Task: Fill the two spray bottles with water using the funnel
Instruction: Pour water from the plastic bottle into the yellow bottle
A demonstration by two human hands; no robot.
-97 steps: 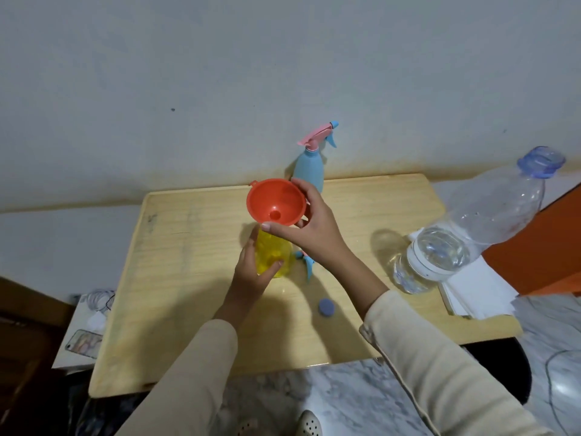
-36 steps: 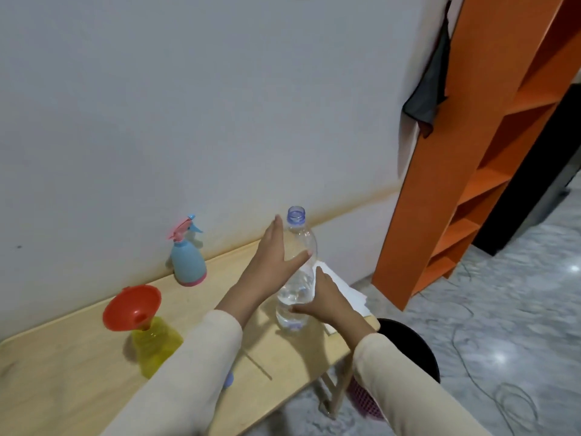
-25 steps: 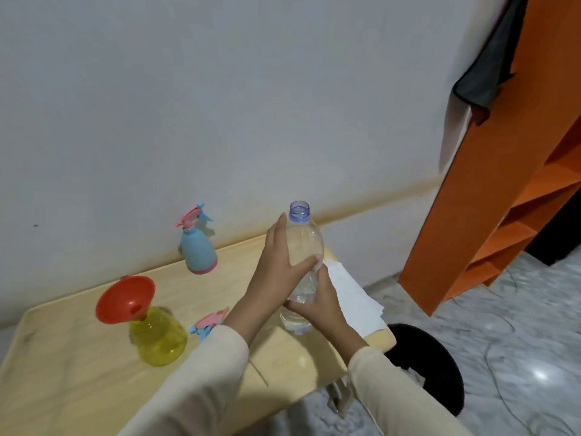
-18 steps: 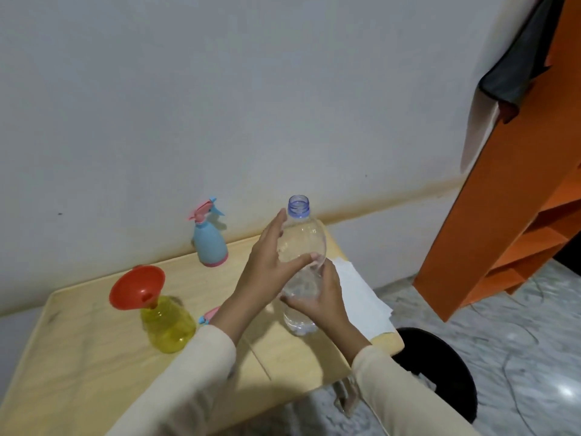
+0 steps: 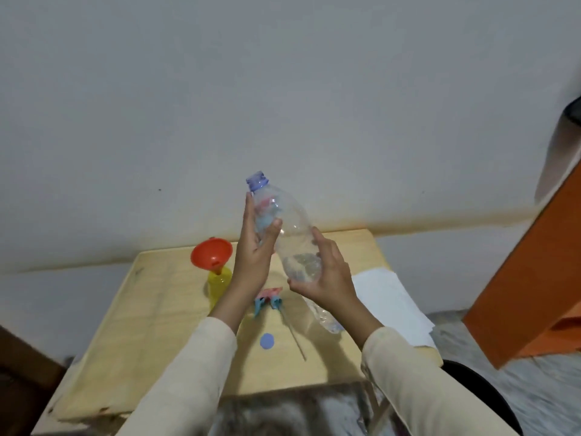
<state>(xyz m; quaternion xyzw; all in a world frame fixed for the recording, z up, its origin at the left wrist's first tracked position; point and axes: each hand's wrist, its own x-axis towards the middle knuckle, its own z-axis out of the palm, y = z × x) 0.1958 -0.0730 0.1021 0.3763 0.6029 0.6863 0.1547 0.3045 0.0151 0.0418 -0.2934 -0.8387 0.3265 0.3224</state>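
Starting at the lower edge: two cream sleeves run out of frame, and the near rim of the wooden table [image 5: 151,325] is blurred. On its pale grain lie a flat round blue cap [image 5: 267,342] and, just beyond it, a pink-and-blue spray head [image 5: 267,298], its thin dip tube trailing toward lower right. A crinkled clear shape below the right wrist is half hidden; I cannot tell what it is.

Mid-frame, both hands hold the clear plastic water bottle [image 5: 289,228] off the table. It is tilted, open blue neck toward upper left, with a little water in its lower end. The left hand [image 5: 251,259] clamps the shoulder between thumb and fingers; the right hand [image 5: 330,281] wraps the base. Pink and blue smears show through the bottle wall — unreadable.

Left of centre, the yellow spray bottle [image 5: 218,283] stands with the orange funnel [image 5: 211,251] seated in its neck — its right side hidden by the left forearm. White paper [image 5: 386,300] lies at the table's right.
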